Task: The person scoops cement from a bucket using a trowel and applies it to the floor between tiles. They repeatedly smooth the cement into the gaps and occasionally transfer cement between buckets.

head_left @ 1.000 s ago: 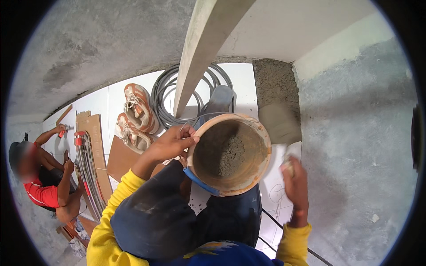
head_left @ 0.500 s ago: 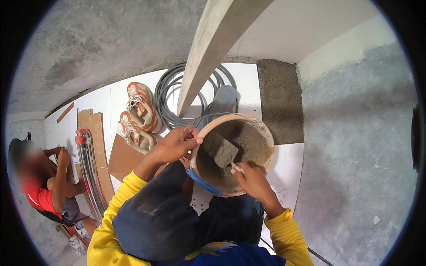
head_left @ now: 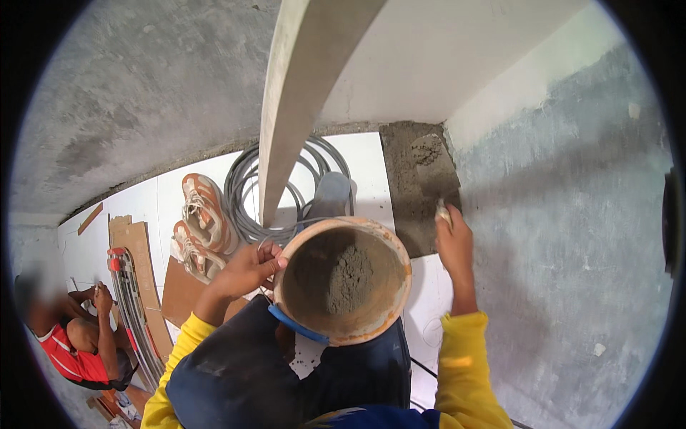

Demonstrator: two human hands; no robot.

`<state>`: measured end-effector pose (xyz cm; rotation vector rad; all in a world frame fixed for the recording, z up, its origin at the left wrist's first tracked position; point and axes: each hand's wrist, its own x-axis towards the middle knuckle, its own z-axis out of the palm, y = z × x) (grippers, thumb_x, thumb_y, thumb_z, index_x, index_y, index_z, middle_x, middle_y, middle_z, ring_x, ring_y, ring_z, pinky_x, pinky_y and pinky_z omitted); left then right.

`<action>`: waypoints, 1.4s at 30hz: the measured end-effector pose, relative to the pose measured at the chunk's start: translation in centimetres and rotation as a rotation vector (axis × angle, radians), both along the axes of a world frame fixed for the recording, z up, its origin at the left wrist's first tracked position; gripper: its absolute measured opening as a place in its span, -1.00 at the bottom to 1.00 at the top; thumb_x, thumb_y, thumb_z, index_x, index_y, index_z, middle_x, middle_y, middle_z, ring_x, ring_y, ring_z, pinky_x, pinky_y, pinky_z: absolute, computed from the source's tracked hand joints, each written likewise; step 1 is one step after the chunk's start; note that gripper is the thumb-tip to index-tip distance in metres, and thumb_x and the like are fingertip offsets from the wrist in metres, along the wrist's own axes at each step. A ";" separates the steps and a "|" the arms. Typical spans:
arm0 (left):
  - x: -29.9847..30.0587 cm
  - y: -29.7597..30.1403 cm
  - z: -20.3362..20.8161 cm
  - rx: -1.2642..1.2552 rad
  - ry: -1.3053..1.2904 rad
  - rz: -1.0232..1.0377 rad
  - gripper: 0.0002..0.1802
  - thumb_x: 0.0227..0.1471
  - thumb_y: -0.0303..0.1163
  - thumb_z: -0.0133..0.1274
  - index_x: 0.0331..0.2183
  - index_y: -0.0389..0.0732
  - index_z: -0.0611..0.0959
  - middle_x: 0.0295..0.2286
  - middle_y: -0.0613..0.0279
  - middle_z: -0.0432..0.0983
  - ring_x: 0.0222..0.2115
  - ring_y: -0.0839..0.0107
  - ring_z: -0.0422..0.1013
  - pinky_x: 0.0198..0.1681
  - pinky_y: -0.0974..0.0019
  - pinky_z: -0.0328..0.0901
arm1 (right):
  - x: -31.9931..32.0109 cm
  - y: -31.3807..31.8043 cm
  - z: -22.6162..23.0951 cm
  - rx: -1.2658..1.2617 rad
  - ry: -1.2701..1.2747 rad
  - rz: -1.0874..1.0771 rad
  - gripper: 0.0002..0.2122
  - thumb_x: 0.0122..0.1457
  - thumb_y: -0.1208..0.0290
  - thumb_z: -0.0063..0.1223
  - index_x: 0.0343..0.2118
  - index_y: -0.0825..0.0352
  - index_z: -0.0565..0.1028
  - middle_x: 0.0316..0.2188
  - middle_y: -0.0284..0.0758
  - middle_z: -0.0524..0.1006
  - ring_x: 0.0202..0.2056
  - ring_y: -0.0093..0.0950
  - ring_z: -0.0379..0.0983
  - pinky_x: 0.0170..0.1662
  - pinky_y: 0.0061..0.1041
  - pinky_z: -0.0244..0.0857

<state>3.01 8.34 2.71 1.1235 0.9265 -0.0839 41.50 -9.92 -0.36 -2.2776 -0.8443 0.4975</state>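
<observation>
My left hand (head_left: pixel 246 273) grips the rim of a round, mortar-stained bucket (head_left: pixel 294 300), thumb over the edge, near my knees. Grey mortar (head_left: pixel 351 277) lies in a heap inside it. The bucket's handle carries a blue grip (head_left: pixel 299 325) on the near left side. My right hand (head_left: pixel 456 239) is closed around the handle of a trowel (head_left: pixel 437 177), out to the right past the bucket. Its blade points away from me over the bare grey patch (head_left: pixel 406 207) in the floor corner, with a lump of mortar (head_left: pixel 426 149) at its far end. Whether the blade touches the patch, I cannot tell.
A pale post (head_left: pixel 296 93) slants down beyond the bucket, beside coiled grey cable (head_left: pixel 239 179). Shoes (head_left: pixel 204 214), cardboard (head_left: pixel 132 236) and a tile cutter (head_left: pixel 132 300) lie left on white tiles. A person in red (head_left: pixel 68 350) sits far left. Grey walls rise ahead and right.
My right hand has lifted the trowel with mortar out of the bucket and carried it right and forward over the bare patch. My left hand still holds the rim. The view has shifted.
</observation>
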 end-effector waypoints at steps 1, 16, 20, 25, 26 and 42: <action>0.1 0.0 0.2 -0.008 0.000 0.005 -0.76 0.32 -0.23 0.14 -0.24 -0.21 0.52 -0.43 0.41 0.48 -0.44 0.60 0.44 -0.35 0.43 0.44 | 0.5 2.1 -1.9 0.030 -0.134 0.006 -0.62 0.31 0.32 0.01 0.10 0.44 0.49 -0.12 0.09 0.60 -0.04 0.04 0.55 0.02 -0.18 0.39; 0.1 0.0 0.1 -0.039 0.003 -0.005 -0.75 0.32 -0.22 0.13 -0.21 -0.21 0.52 -0.43 0.41 0.49 -0.44 0.61 0.44 -0.36 0.42 0.44 | 4.4 12.5 -15.8 0.132 0.018 0.031 -0.69 0.26 0.23 0.07 -0.20 0.45 0.55 -0.32 0.11 0.61 -0.19 0.13 0.56 -0.14 -0.04 0.43; 0.3 0.2 0.0 -0.018 0.026 -0.027 -0.75 0.33 -0.23 0.12 -0.21 -0.22 0.52 -0.42 0.39 0.50 -0.42 0.60 0.46 -0.34 0.42 0.45 | 5.2 12.2 -16.5 0.164 -0.014 0.065 -0.69 0.27 0.27 0.07 -0.14 0.47 0.55 -0.47 -0.06 0.58 -0.50 -0.16 0.54 -0.43 -0.25 0.41; -0.1 0.2 -0.1 -0.023 -0.002 -0.017 -0.76 0.33 -0.25 0.12 -0.21 -0.23 0.52 -0.40 0.37 0.52 -0.42 0.59 0.47 -0.35 0.43 0.45 | 4.3 12.4 -15.3 0.196 -0.085 0.062 -0.71 0.26 0.26 0.08 -0.19 0.45 0.56 -0.31 0.09 0.62 -0.21 0.13 0.56 -0.13 -0.05 0.44; -0.6 0.2 -0.4 -0.004 -0.006 -0.022 -0.76 0.33 -0.25 0.12 -0.20 -0.23 0.51 -0.40 0.37 0.52 -0.42 0.59 0.47 -0.35 0.43 0.45 | 3.9 12.6 -15.0 0.180 -0.059 0.069 -0.70 0.27 0.25 0.08 -0.19 0.45 0.56 -0.31 0.09 0.62 -0.21 0.13 0.57 -0.13 -0.05 0.44; -0.2 0.0 1.2 -0.032 0.030 0.012 -0.76 0.32 -0.23 0.13 -0.22 -0.21 0.53 -0.41 0.39 0.52 -0.42 0.61 0.45 -0.35 0.45 0.43 | 0.2 7.4 -9.4 -0.154 0.454 -0.045 -0.63 0.31 0.21 0.07 -0.02 0.45 0.54 -0.51 -0.12 0.58 -0.62 -0.34 0.55 -0.48 -0.27 0.43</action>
